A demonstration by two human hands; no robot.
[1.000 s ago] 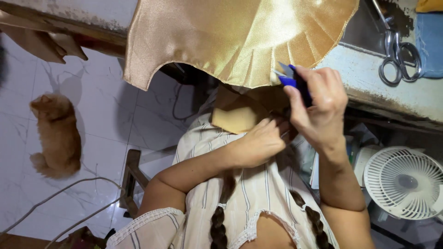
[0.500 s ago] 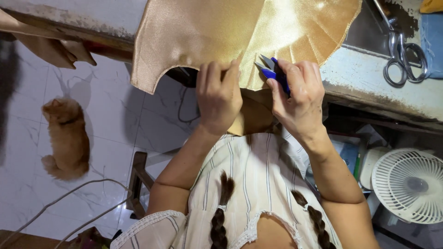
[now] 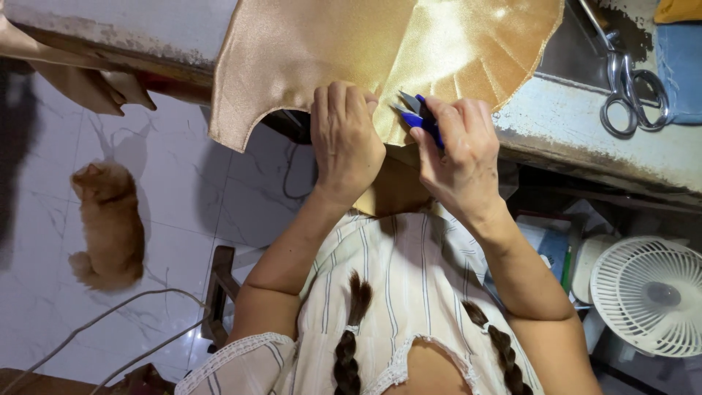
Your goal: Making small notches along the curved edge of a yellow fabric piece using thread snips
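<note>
A shiny gold satin cloth (image 3: 365, 51) lies over the edge of a worn grey worktable (image 3: 578, 132) and hangs down toward me. My left hand (image 3: 344, 143) presses on the cloth's lower edge with its fingers laid flat. My right hand (image 3: 457, 153) grips small blue thread snips (image 3: 417, 117), whose open metal blades point at the cloth edge right beside my left fingertips.
Large steel scissors (image 3: 629, 88) and a blue cloth (image 3: 680, 69) lie on the table at the right. A white fan (image 3: 651, 296) stands on the floor under the table. An orange cat (image 3: 110, 223) lies on the white tiled floor at left, near loose cables (image 3: 110, 322).
Both hands have risen from my lap to the cloth's edge. My left hand now presses the cloth, and the snips have come up beside it.
</note>
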